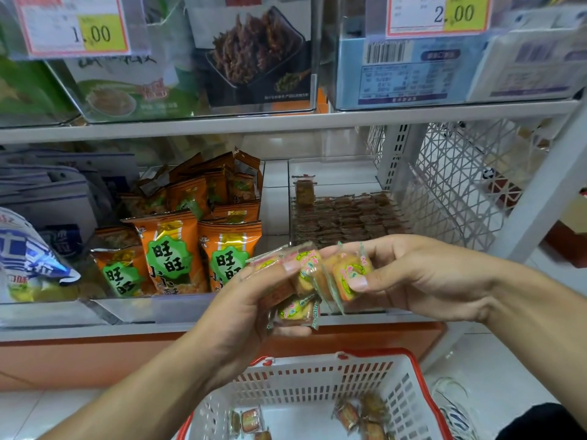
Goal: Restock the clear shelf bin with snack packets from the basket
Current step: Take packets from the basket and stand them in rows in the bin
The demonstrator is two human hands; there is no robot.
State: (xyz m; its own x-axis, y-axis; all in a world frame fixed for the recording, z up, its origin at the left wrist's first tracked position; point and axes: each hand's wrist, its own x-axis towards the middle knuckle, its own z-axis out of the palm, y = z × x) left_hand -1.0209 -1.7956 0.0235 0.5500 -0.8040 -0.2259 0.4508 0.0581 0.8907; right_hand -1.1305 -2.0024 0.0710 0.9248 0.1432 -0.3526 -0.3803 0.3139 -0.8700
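Note:
My left hand (254, 309) grips a small bunch of clear-wrapped snack packets (297, 308) with yellow and pink labels. My right hand (413, 274) pinches one such packet (349, 276) by thumb and fingers, right beside the bunch. Both hands hover in front of the clear shelf bin (333, 173), which holds rows of brown packets lying flat and one standing at the back. Below, the white basket with a red rim (317, 376) holds several more packets on its floor.
A neighbouring clear bin holds orange snack bags (178, 249). Blue and white bags (28, 258) lie at the left. The upper shelf carries bins with price tags (73, 30). A white lattice side panel (460, 179) closes the shelf on the right.

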